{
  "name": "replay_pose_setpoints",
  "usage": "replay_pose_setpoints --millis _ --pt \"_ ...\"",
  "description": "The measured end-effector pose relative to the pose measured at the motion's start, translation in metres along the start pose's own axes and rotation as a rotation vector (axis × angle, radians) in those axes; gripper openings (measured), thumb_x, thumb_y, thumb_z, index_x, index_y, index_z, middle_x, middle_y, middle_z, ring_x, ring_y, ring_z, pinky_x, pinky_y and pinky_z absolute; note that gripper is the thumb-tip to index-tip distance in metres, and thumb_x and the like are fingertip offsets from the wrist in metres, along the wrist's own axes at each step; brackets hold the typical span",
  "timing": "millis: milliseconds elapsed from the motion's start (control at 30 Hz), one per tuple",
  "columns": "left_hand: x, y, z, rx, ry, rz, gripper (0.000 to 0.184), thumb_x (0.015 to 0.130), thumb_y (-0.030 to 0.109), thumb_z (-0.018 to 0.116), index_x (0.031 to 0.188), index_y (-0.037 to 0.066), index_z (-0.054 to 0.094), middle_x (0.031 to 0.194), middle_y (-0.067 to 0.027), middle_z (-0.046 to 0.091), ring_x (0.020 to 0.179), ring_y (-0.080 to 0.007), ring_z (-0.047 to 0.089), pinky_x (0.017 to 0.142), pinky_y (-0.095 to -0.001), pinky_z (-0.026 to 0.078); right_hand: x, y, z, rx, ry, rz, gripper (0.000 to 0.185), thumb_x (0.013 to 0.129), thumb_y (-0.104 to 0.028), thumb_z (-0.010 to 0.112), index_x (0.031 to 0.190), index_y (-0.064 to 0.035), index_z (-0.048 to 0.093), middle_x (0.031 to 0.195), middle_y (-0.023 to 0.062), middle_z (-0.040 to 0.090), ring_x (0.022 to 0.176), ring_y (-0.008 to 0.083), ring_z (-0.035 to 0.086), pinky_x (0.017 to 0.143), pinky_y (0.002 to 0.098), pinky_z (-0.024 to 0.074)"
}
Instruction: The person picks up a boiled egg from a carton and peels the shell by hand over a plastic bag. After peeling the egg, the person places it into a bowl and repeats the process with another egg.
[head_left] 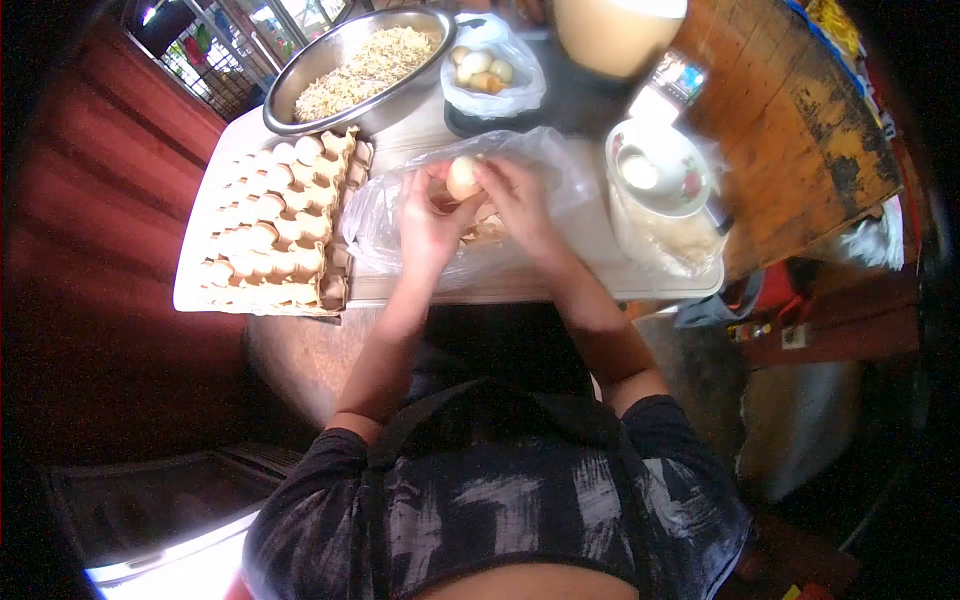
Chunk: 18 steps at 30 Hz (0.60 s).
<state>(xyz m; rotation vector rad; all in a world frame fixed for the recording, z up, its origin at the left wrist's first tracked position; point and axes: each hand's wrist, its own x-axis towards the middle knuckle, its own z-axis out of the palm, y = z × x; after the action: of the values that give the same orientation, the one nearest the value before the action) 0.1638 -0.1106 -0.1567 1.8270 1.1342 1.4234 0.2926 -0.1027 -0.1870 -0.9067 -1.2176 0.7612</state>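
Between my two hands is a pale egg [463, 178], held up over the table. The fingers of my left hand [430, 228] curl around its left and lower side. My right hand [517, 203] grips it from the right, with thumb and fingertips against its surface. Below them a thin clear plastic bag [375, 222] lies spread out, with brownish shell pieces [487, 232] on it, partly hidden by my hands. Whether the egg still has shell on it is hard to make out.
At left stand stacked egg cartons [318, 240] with several eggs. A metal basin [285, 123] of grainy husks and a white bag [527, 92] of eggs sit at the back. At right, a flowered bowl [690, 165] holds a white egg [640, 172]; a large tan container [610, 40] stands behind.
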Motion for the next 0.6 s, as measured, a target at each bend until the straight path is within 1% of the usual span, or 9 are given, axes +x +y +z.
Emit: replay_pose_setpoints --millis 33,100,233,300,400,433,500,533,600 --pt "0.000 0.002 0.002 -0.002 -0.002 0.001 0.042 0.073 0.008 0.078 0.108 0.003 0.054 0.098 -0.0078 0.062 0.076 -0.0139 0.063 0.068 -0.0250 0.052 0.000 0.003 -0.001 -0.002 0.002 0.000 0.026 0.092 -0.023 0.057 0.098 0.0014 0.064 0.079 0.0073 0.061 0.067 0.0123 0.056 0.060 0.0257 0.0447" --pt "0.000 0.007 0.005 0.224 0.063 0.066 0.046 0.061 0.009 0.084 0.095 0.000 0.054 0.093 -0.0156 0.056 0.081 -0.0265 0.061 0.059 -0.0325 0.054 0.002 0.009 -0.002 -0.028 0.056 -0.079 0.026 0.092 -0.021 0.057 0.098 0.0027 0.064 0.079 0.0087 0.060 0.068 0.0150 0.056 0.062 0.0275 0.0450" --pt "-0.003 0.016 0.008 0.214 0.116 0.118 0.046 0.059 0.010 0.084 0.092 0.000 0.053 0.091 -0.0162 0.055 0.079 -0.0300 0.058 0.059 -0.0352 0.053 0.001 0.006 -0.003 -0.088 0.072 -0.136 0.024 0.091 -0.019 0.058 0.095 0.0038 0.064 0.078 0.0109 0.061 0.067 0.0186 0.058 0.062 0.0292 0.0453" --pt "-0.004 0.014 0.008 0.300 0.127 0.197 0.046 0.060 0.010 0.084 0.092 -0.001 0.053 0.089 -0.0155 0.055 0.078 -0.0298 0.058 0.060 -0.0358 0.053 0.000 0.003 -0.004 -0.222 0.068 -0.166 0.020 0.090 -0.016 0.058 0.093 0.0031 0.064 0.080 0.0161 0.063 0.069 0.0269 0.061 0.063 0.0341 0.0469" --pt "-0.006 0.013 0.007 0.353 0.133 0.224 0.045 0.060 0.010 0.084 0.091 0.000 0.053 0.090 -0.0155 0.055 0.077 -0.0314 0.059 0.060 -0.0357 0.053 -0.003 0.000 -0.001 -0.364 0.108 -0.227 0.015 0.088 -0.011 0.057 0.092 0.0023 0.062 0.082 0.0197 0.063 0.073 0.0346 0.062 0.065 0.0401 0.0475" --pt "-0.007 0.012 0.006 0.354 0.133 0.223 0.045 0.060 0.010 0.084 0.091 0.000 0.053 0.090 -0.0155 0.055 0.077 -0.0314 0.059 0.060 -0.0357 0.053 -0.004 -0.003 -0.001 -0.362 0.107 -0.226 0.015 0.088 -0.011 0.057 0.092 0.0023 0.062 0.082 0.0197 0.063 0.073 0.0346 0.062 0.065 0.0401 0.0475" --pt "-0.008 0.011 0.003 0.280 0.094 0.142 0.043 0.064 0.009 0.082 0.097 0.002 0.055 0.091 -0.0130 0.063 0.081 -0.0247 0.062 0.071 -0.0335 0.050 -0.004 -0.008 -0.002 -0.458 0.127 -0.342 0.013 0.088 -0.009 0.056 0.091 0.0015 0.062 0.084 0.0210 0.063 0.076 0.0377 0.061 0.066 0.0434 0.0475" --pt "-0.008 0.010 0.001 0.280 0.092 0.142 0.043 0.064 0.009 0.082 0.097 0.002 0.055 0.091 -0.0130 0.063 0.081 -0.0247 0.062 0.071 -0.0335 0.050 -0.005 -0.008 -0.002 -0.458 0.129 -0.342 0.013 0.088 -0.009 0.056 0.091 0.0015 0.062 0.084 0.0210 0.063 0.076 0.0377 0.061 0.066 0.0434 0.0475" --pt "-0.009 0.008 -0.003 0.059 -0.030 -0.156 0.041 0.070 0.005 0.079 0.104 0.002 0.056 0.096 -0.0113 0.065 0.080 -0.0154 0.064 0.069 -0.0270 0.052 -0.005 -0.009 -0.001 -0.417 0.147 -0.298 0.013 0.088 -0.009 0.056 0.091 0.0023 0.061 0.081 0.0208 0.063 0.073 0.0376 0.061 0.065 0.0429 0.0474"
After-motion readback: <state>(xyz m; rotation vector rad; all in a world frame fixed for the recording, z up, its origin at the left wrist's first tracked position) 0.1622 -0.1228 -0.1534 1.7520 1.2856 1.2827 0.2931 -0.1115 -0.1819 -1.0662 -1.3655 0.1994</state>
